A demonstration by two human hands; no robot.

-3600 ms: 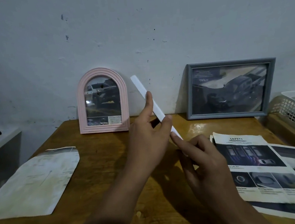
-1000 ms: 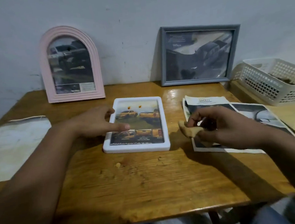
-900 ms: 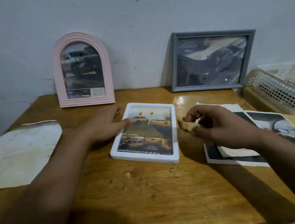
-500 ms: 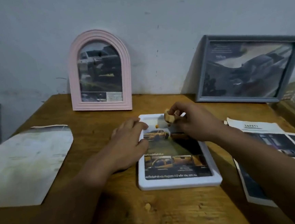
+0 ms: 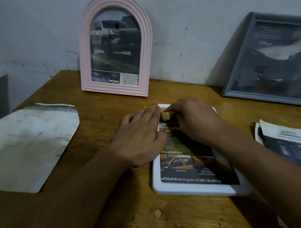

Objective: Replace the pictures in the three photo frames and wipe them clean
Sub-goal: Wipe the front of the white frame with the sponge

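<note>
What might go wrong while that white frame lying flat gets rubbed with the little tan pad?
The white frame lies flat on the wooden table, steadied only by the left hand at its side edge, so it could slide. The right hand pinches a small tan wipe; it may slip out. A tan crumb nearby could smear the surface.

Grey frame [image 5: 276, 61] cropped at right
</note>
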